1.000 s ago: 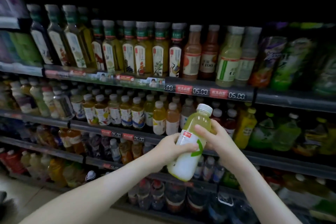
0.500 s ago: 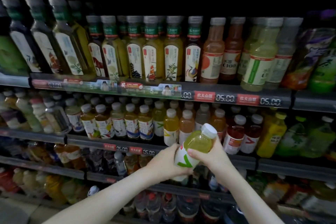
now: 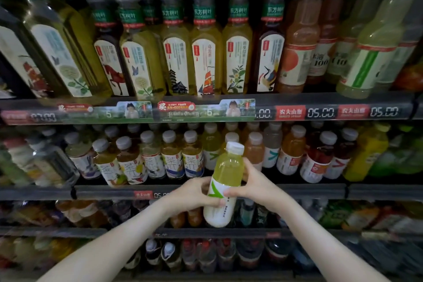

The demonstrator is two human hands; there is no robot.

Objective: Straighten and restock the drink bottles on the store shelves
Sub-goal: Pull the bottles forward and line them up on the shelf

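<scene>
The store shelves (image 3: 309, 191) are dark and full of drinks. Tall tea bottles (image 3: 206, 52) with picture labels stand in a row on the top shelf. Under them runs a price strip (image 3: 320, 112) with red tags. The middle shelf holds small bottles (image 3: 170, 158) with pale caps. In front of this shelf, a person holds a green drink bottle (image 3: 225, 181) up in the air. Its white cap (image 3: 235, 147) leans a little to the right. The left hand (image 3: 194, 192) wraps round the white label, its grip closed on the bottle. The right hand (image 3: 256, 184) holds the other side, and its grip is closed on the bottle too.
</scene>
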